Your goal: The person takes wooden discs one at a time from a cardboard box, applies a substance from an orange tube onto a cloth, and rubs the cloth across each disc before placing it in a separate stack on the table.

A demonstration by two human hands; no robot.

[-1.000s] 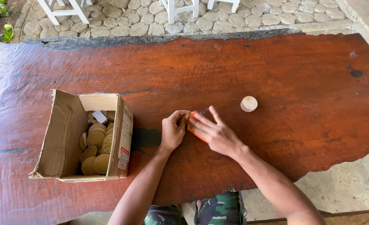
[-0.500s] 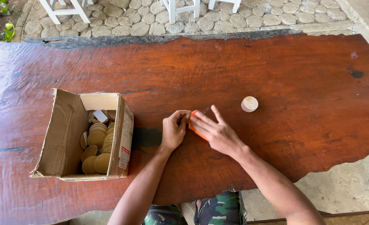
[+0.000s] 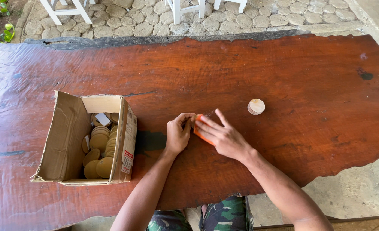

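Near the centre of the frame, the two hands are brought together on the reddish wooden desk (image 3: 249, 68). The left hand (image 3: 178, 134) is curled loosely into a half fist, its knuckles resting on the wood and its fingertips bent toward the orange block (image 3: 199, 127); whether anything is pinched inside it cannot be told. The right hand (image 3: 223, 137) is laid flat over the orange block, fingers stretched out and slightly spread, pressing it against the desk so that only the block's left edge and end are seen. The two hands are touching or just beside each other at that end.

To the right of the hands, a little apart, a small stack of round wooden discs (image 3: 256, 106) is set on the desk. At the left of the frame an open cardboard box (image 3: 65, 141) is seen, with many pale round wooden discs (image 3: 98, 147) standing on edge inside it. Along the top edge, cobblestone paving (image 3: 283, 15) and white furniture legs (image 3: 69, 8) are visible.
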